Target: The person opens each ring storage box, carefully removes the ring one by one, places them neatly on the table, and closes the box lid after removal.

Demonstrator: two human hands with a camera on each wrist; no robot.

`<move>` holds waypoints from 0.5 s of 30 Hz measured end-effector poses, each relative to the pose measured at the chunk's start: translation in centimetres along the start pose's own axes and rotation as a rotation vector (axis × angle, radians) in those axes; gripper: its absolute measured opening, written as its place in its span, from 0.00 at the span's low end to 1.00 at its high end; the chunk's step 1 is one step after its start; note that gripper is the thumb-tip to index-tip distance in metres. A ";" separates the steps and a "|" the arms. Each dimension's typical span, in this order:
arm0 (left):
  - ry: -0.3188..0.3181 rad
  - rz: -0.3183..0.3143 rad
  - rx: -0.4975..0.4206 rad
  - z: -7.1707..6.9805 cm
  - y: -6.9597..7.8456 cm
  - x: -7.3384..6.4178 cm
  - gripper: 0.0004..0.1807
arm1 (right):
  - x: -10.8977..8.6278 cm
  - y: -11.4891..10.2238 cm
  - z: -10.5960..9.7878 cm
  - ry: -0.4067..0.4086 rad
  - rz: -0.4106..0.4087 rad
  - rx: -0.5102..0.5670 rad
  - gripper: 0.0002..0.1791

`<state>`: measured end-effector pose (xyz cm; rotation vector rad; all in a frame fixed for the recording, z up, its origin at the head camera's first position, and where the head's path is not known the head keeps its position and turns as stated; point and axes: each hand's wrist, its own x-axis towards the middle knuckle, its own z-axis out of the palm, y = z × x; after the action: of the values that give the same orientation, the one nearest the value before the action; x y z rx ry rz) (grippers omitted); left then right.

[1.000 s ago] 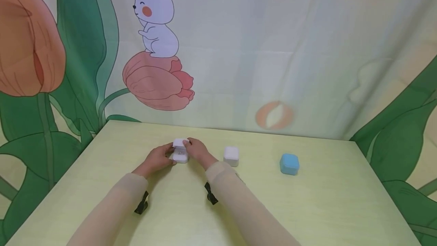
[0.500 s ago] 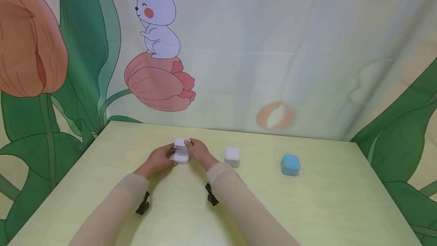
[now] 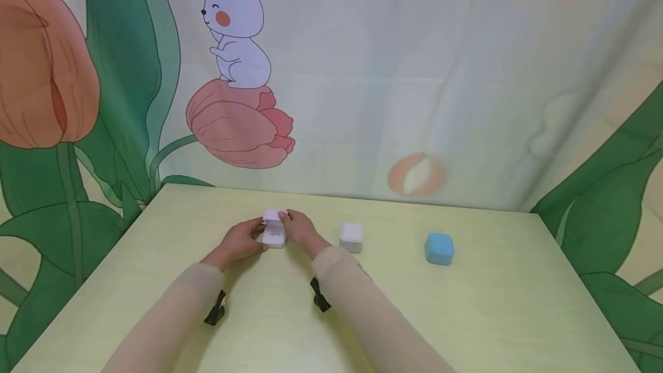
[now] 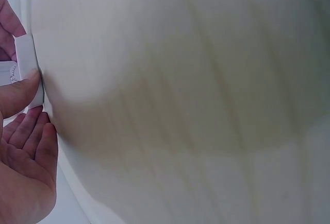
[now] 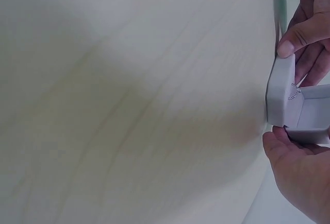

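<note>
A small white jewelry box [image 3: 274, 240] stands on the table with its lid [image 3: 271, 216] raised. A silvery, beaded-looking piece of jewelry [image 5: 294, 92] sits inside, partly hidden in the wrist views. My left hand [image 3: 241, 243] holds the box's base from the left, its thumb on the front edge. From the right, my right hand [image 3: 300, 228] pinches the lid, with the thumb on its face and the fingers behind it. In the right wrist view, the left thumb presses on the corner of the base.
To the right of my right hand stands a second white box [image 3: 351, 237], closed. Farther right is a light blue box [image 3: 439, 248], also closed. The pale yellow table [image 3: 497, 304] ends at a printed curtain [image 3: 342, 102] behind.
Both hands keep their hold on the jewelry box, and its lid stays raised. The head view shifts slightly; the other boxes stay put.
</note>
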<state>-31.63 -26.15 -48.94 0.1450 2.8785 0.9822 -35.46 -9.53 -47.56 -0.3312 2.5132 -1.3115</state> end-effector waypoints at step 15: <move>-0.003 -0.022 -0.017 0.0 0.0 0.0 0.41 | 0.2 0.0 0.2 0.029 0.007 0.009 0.32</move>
<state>-31.60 -26.18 -48.91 0.1134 2.8617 1.0011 -35.56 -9.75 -47.69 -0.3038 2.5293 -1.3341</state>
